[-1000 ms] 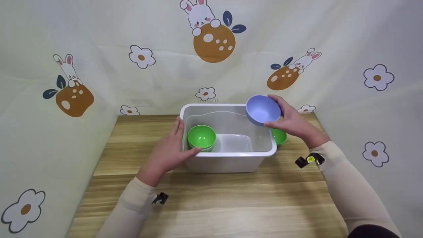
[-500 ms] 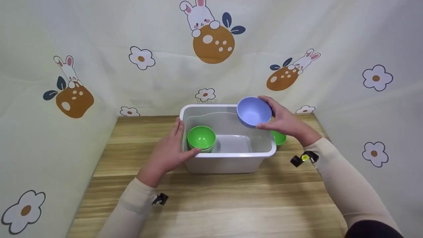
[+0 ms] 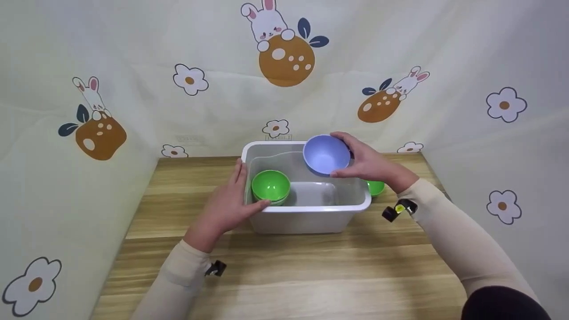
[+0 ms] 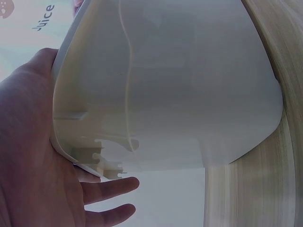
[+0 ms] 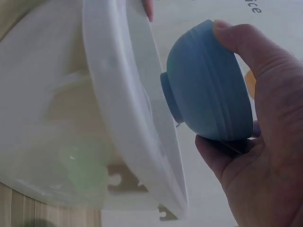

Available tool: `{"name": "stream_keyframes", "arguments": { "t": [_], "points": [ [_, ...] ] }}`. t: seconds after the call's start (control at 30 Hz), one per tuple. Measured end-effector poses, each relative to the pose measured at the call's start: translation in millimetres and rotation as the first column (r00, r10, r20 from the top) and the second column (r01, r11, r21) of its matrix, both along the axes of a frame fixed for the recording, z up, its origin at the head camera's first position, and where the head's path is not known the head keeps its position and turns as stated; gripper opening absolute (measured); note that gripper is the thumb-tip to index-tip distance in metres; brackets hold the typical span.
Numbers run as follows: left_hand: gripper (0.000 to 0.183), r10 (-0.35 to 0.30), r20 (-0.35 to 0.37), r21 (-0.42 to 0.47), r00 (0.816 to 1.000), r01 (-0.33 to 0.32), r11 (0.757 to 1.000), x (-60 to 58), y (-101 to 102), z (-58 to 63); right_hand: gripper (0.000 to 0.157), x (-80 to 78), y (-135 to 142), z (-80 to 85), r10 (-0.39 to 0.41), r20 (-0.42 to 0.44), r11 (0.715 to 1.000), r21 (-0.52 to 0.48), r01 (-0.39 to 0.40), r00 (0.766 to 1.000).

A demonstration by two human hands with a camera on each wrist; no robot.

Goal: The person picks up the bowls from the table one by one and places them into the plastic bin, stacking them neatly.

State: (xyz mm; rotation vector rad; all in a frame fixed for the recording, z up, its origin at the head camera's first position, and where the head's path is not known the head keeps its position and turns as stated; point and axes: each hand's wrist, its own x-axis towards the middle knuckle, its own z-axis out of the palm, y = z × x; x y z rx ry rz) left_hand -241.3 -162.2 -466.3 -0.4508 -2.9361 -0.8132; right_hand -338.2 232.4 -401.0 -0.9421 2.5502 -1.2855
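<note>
Gripping the blue bowl (image 3: 326, 155) in the right hand (image 3: 371, 162), with fingers and thumb clamped on opposite sides, and holding it mouth upward above the white tub (image 3: 311, 208), near the middle of the far edge of the desk (image 3: 293, 275). Resting the left hand (image 3: 224, 202) against the tub's left end, with straight fingers set apart from the thumb. With green bowls (image 3: 271, 186) stacked inside at that end, and one more green bowl (image 3: 376, 188), partly hidden, outside the opposite end, toward the desk's far right corner.
</note>
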Motion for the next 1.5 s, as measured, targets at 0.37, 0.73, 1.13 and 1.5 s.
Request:
{"name": "stream_keyframes", "arguments": {
  "t": [0.37,0.73,1.13,1.5],
  "points": [
    [0.126,0.009,0.006,-0.020,1.000,-0.009,1.000,-0.3,1,-1.3,0.108,-5.0,-23,4.6,0.079,0.015,0.995,0.062,-0.080,0.997],
    [0.135,0.007,0.009,-0.037,1.000,-0.007,0.999,1.0,0,1.9,0.106,-15.9,-44,3.7,0.141,0.004,0.984,0.107,-0.140,0.990],
    [0.126,0.009,0.001,-0.039,1.000,-0.009,0.999,1.4,1,2.9,0.107,-20.9,-55,8.8,0.147,0.046,0.980,0.127,-0.152,0.988],
    [0.125,0.004,-0.014,-0.018,1.000,-0.004,1.000,1.4,1,1.8,0.106,-28.6,-67,9.1,0.192,0.006,0.975,0.108,-0.192,0.981]
  ]
}}
